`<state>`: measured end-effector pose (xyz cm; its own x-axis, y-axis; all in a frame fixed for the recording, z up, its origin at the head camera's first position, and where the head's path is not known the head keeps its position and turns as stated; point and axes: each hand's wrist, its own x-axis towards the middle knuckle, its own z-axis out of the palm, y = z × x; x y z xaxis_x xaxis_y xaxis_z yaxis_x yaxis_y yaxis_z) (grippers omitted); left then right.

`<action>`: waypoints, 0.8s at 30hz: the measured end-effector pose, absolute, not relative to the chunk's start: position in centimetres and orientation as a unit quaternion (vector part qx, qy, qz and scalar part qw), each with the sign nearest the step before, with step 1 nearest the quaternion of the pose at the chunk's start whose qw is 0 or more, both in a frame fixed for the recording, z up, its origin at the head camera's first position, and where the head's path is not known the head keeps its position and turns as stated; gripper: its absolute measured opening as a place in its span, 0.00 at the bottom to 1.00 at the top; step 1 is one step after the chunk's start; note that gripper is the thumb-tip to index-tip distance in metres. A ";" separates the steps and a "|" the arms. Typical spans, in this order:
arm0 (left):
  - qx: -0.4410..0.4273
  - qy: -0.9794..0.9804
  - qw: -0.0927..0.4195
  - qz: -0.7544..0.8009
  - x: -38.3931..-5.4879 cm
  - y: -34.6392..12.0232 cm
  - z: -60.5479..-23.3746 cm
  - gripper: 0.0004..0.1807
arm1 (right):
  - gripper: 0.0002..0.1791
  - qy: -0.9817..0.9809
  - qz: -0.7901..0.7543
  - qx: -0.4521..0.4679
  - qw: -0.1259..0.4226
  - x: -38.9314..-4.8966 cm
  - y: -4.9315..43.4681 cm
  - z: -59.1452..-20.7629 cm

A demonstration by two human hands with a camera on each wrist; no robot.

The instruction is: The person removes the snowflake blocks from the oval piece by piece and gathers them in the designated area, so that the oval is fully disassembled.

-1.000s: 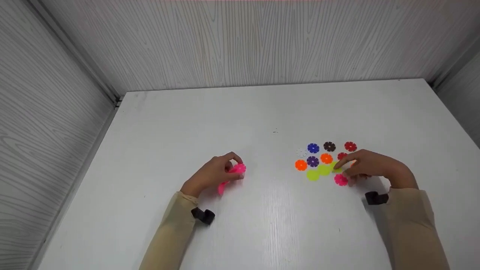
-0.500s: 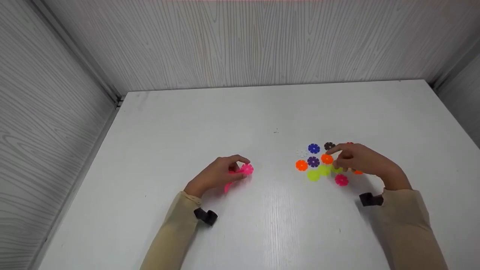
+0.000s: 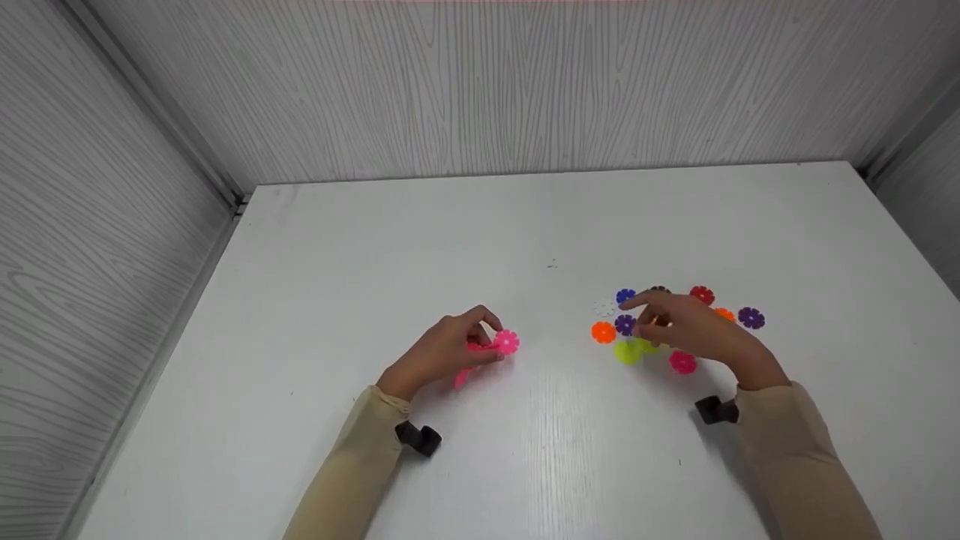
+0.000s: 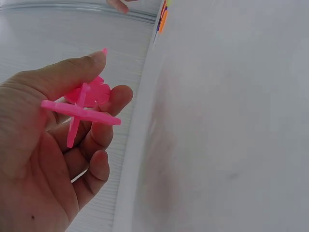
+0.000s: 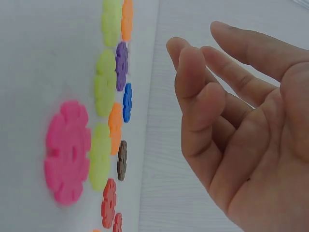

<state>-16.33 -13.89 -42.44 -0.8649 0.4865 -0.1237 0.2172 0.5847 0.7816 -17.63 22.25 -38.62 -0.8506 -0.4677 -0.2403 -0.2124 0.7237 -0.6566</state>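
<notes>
My left hand (image 3: 439, 356) pinches a joined cluster of pink notched snowflake discs (image 3: 507, 342) between thumb and fingers. Seen from the left wrist, the pink discs (image 4: 79, 113) are slotted into one another crosswise. My right hand (image 3: 697, 330) hovers over a group of flat loose discs, its fingers loosely bent with nothing between them in the right wrist view. Close to it lie a loose pink disc (image 5: 67, 153), yellow-green discs (image 5: 100, 157), a purple disc (image 3: 625, 325) and a blue disc (image 3: 625, 297). The hand partly covers a brown disc (image 3: 660, 289).
Around the group also lie an orange disc (image 3: 603, 332), a white disc (image 3: 604, 308), a red disc (image 3: 702, 295) and another purple disc (image 3: 751, 318) farther right. The white table (image 3: 420, 247) meets wood-grain panels at its back and sides.
My right hand has moved left across the loose discs, uncovering discs at the right and covering others. My left hand has shifted slightly right, still pinching the pink discs.
</notes>
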 end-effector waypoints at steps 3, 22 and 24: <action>0.210 0.873 0.159 0.410 -16.1 -13.6 -42.5 0.18 | 0.23 0.904 -0.325 -0.202 0.190 -17.3 21.3 -38.8; 0.269 0.865 0.124 0.405 -15.2 -11.4 -42.2 0.17 | 0.33 0.888 -0.335 -0.265 0.169 -14.8 15.5 -39.4; 0.276 0.865 0.123 0.401 -15.1 -11.3 -42.2 0.15 | 0.33 0.883 -0.337 -0.276 0.173 -14.6 15.2 -39.5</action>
